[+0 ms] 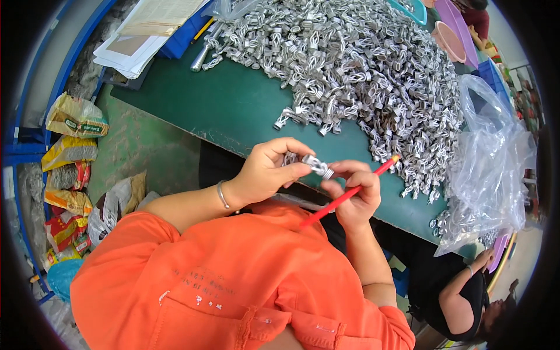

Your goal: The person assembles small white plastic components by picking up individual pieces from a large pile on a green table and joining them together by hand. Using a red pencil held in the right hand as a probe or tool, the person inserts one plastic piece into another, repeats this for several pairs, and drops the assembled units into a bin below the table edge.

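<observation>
My left hand (269, 170) is closed, thumb and fingers pinching a small silver metal part (317, 165) with twisted loops and a ribbed end. Another silver piece (289, 158) shows between the fingers of that hand. Across the fingers of my right hand (359, 195) lies a slim red rod (326, 211) with a yellowish tip; its kind is not clear. The right fingertips also meet the ribbed end of the metal part. Both hands are over the near edge of the green table (192, 108), in front of a large heap of similar silver parts (350, 64).
A clear plastic bag (490, 175) lies on the table's right side. Papers (137, 38) sit at the upper left, near a metal-handled tool (201, 57). Colourful sacks (70, 157) stand by the blue rack on the left. Another person (461, 291) is at the lower right.
</observation>
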Available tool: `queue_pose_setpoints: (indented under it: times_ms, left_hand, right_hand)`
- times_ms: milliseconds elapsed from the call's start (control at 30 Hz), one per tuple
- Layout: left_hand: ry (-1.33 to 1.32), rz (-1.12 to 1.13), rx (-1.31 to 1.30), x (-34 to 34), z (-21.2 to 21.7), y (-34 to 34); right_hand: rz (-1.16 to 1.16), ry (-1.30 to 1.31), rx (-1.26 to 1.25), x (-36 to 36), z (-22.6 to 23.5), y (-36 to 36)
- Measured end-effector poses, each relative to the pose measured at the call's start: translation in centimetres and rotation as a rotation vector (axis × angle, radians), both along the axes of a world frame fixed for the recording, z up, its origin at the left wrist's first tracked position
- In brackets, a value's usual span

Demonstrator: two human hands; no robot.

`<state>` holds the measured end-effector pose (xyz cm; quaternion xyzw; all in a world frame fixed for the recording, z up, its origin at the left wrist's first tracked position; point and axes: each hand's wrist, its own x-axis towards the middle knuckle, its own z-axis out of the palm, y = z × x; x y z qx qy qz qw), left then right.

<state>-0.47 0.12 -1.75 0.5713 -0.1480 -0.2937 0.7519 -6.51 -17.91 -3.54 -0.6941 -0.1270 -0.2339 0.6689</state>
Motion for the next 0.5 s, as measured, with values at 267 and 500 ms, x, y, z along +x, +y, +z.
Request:
queue_pose_setpoints:
  times_ms: [267, 500]
  left_hand:
    - [0.902, -0.295, -0.077, -0.8, -3.0, 3.0]
    - [0.845, -0.208, -0.026, -1.2, -2.3, 2.0]
  right_hand:
    - [-0.321, 0.112, -0.613, 4.0, 0.0, -1.7]
    - [-0.399, 0.05, -0.98, 6.3, -0.2, -0.5]
